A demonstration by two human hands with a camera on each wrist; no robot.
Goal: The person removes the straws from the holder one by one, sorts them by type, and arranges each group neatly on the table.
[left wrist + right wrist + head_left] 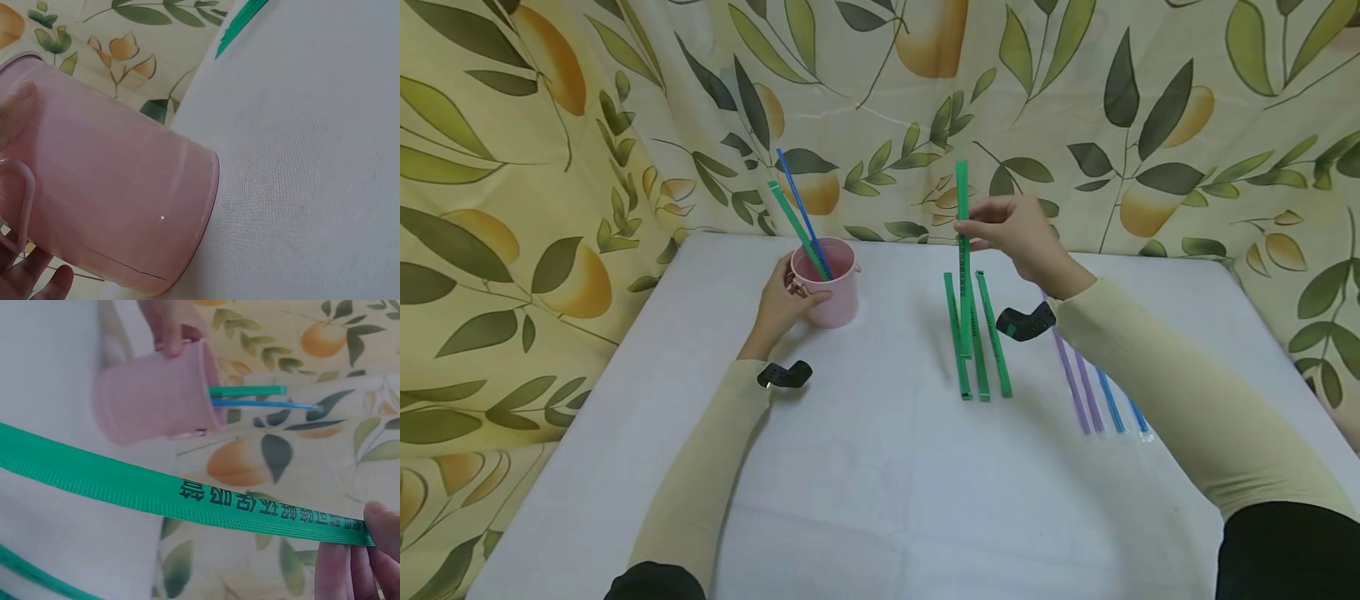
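Right hand (1018,233) pinches green straw (962,250) upright | left hand (782,300) grips pink cup (838,292) | purple straws (1071,375) partly hidden

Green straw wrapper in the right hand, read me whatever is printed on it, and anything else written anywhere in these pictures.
Green wrapped straw pinched by the right hand: a row of dark printed characters, seemingly Chinese, seen at an angle and too blurred to read.
Green straws lying on the table: faint dark print, too small to read.
Pink cup held by the left hand: no text seen.
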